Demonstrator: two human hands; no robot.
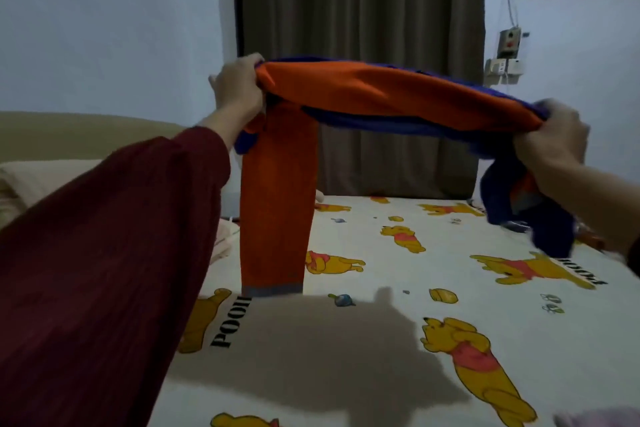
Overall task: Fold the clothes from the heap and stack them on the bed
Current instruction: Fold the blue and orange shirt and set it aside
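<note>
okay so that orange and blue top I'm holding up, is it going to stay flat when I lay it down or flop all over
Probably floppy: the orange and blue top sags between the left hand and right hand, and its sleeve hangs straight down. It looks light, held by edge grips alone. The bed sheet is flat, so it should smooth out.

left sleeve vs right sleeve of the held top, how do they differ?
The left sleeve hangs straight and orange to a grey cuff; the right sleeve hangs bunched, mostly blue. The left one nearly reaches the bed; the right ends higher. Both drop from the top beside a gripping hand.
</note>
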